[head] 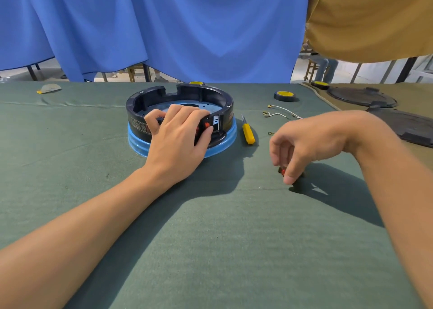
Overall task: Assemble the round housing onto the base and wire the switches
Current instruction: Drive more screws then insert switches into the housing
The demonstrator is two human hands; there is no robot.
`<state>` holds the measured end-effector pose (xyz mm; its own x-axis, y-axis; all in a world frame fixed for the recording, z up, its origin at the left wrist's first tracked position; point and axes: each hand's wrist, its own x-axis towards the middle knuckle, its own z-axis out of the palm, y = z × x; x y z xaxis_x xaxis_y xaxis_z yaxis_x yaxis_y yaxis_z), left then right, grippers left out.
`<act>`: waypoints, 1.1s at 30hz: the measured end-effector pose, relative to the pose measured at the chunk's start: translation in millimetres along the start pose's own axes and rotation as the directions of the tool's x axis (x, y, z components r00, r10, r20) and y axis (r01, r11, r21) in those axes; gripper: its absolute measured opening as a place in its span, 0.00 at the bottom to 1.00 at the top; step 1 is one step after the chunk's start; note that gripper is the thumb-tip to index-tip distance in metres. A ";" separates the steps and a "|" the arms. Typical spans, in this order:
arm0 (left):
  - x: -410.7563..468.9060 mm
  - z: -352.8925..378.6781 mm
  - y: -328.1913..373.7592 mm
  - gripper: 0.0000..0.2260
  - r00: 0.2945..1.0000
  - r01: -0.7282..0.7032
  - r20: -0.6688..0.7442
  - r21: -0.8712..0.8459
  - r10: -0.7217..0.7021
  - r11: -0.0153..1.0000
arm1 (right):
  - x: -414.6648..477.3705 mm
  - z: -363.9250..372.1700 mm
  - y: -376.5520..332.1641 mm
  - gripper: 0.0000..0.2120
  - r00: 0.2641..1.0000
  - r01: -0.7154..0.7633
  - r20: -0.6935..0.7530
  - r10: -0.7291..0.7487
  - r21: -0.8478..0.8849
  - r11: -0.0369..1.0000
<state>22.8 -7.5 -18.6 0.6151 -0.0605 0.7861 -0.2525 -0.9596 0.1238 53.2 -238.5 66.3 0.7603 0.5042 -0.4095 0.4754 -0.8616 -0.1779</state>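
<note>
Left hand (pixel 178 140) grips black housing (pixel 138 107), blue base (pixel 136 142)

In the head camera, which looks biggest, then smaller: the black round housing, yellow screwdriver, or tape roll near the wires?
1. black round housing
2. yellow screwdriver and tape roll: about alike; the roll lies farther away, so unranked.
</note>
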 end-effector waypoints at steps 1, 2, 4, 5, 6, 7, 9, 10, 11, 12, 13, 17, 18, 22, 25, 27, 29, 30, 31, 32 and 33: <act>-0.1 0.0 0.1 0.09 1.000 0.001 0.001 -0.001 -0.001 1.000 | 0.3 -0.7 -0.4 0.14 0.998 0.052 -0.039 -0.050 0.054 0.997; 0.0 0.1 0.1 0.09 1.000 0.002 0.002 -0.005 -0.002 1.000 | 0.7 -1.2 -0.8 0.12 0.992 0.109 -0.075 -0.101 0.114 0.988; 0.1 -0.1 0.1 0.09 1.000 0.005 0.003 -0.014 -0.005 1.000 | 1.5 -1.9 -2.6 0.11 0.973 0.211 -0.134 -0.186 0.206 0.956; 0.0 -0.2 0.2 0.09 1.000 0.007 0.003 -0.017 -0.007 1.000 | 2.4 -1.3 -3.7 0.10 0.961 0.254 -0.168 -0.218 0.237 0.938; -0.3 -0.1 0.3 0.09 1.000 0.010 0.003 -0.020 -0.010 1.000 | 4.8 -0.3 -5.2 0.10 0.945 0.298 -0.221 -0.242 0.270 0.916; -0.5 -0.2 0.5 0.10 1.000 0.012 0.006 -0.023 -0.012 1.000 | 8.6 1.6 -7.0 0.09 0.922 0.343 -0.294 -0.254 0.310 0.887; -0.7 -0.7 1.2 0.11 1.000 0.014 0.017 -0.029 -0.013 0.999 | 19.6 7.9 -13.2 0.06 0.861 0.407 -0.464 -0.210 0.379 0.831; -0.8 -1.1 1.4 0.11 1.000 0.014 0.022 -0.035 -0.013 0.999 | 25.5 11.6 -17.0 0.05 0.825 0.419 -0.539 -0.170 0.381 0.824; -0.7 -1.4 1.4 0.11 1.000 0.015 0.028 -0.042 -0.014 0.999 | 31.1 15.4 -20.6 0.06 0.788 0.420 -0.600 -0.138 0.360 0.833; -0.5 -1.8 1.1 0.11 0.999 0.016 0.034 -0.048 -0.014 0.999 | 36.0 19.6 -23.7 0.08 0.755 0.414 -0.646 -0.118 0.328 0.849; -0.4 -2.0 0.8 0.12 0.999 0.016 0.038 -0.049 -0.014 0.999 | 40.6 23.5 -26.2 0.10 0.727 0.404 -0.678 -0.109 0.294 0.867; 0.0 -2.5 -0.1 0.12 0.999 0.008 0.039 -0.040 -0.006 0.999 | 52.1 34.7 -33.6 0.13 0.685 0.441 -0.725 -0.067 0.340 0.831; 0.0 -2.4 -0.3 0.12 0.999 0.006 0.036 -0.040 -0.004 0.999 | 53.4 35.9 -35.8 0.11 0.687 0.486 -0.725 -0.038 0.420 0.766; -0.6 -1.5 -1.2 0.11 1.000 -0.004 0.018 -0.051 0.004 0.999 | 50.5 33.8 -39.1 0.03 0.743 0.602 -0.670 0.004 0.670 0.435; -0.5 -1.3 -1.2 0.11 1.000 -0.005 0.018 -0.050 0.005 0.999 | 48.2 32.1 -40.2 0.03 0.698 0.620 -0.715 0.038 0.631 0.466; -0.5 -1.0 -1.6 0.11 1.000 -0.005 0.019 -0.049 0.005 0.999 | 49.9 32.8 -42.9 0.06 0.613 0.573 -0.785 0.093 0.522 0.632; -0.5 -0.9 -2.2 0.11 1.000 -0.005 0.017 -0.055 0.005 0.998 | 52.0 35.1 -46.4 0.07 0.550 0.539 -0.823 0.141 0.479 0.693; -0.4 -1.0 -2.4 0.11 1.000 -0.004 0.017 -0.057 0.005 0.998 | 52.6 35.9 -47.7 0.08 0.525 0.529 -0.836 0.158 0.466 0.710; -0.3 -1.1 -2.5 0.11 1.000 -0.004 0.018 -0.058 0.005 0.998 | 53.0 36.5 -49.1 0.09 0.506 0.514 -0.847 0.166 0.450 0.730; -0.1 -1.1 -2.6 0.11 1.000 -0.005 0.019 -0.059 0.006 0.998 | 53.0 37.2 -50.2 0.09 0.492 0.500 -0.855 0.164 0.431 0.751; -0.1 -1.1 -2.8 0.12 1.000 -0.005 0.019 -0.059 0.006 0.998 | 52.7 38.0 -51.4 0.10 0.484 0.488 -0.862 0.152 0.410 0.770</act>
<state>22.6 -4.6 -18.3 0.6278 -0.0719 0.7750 -0.2997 -0.9413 0.1554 52.0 -169.9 19.8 0.8219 0.1642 0.5455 0.5557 -0.4420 -0.7042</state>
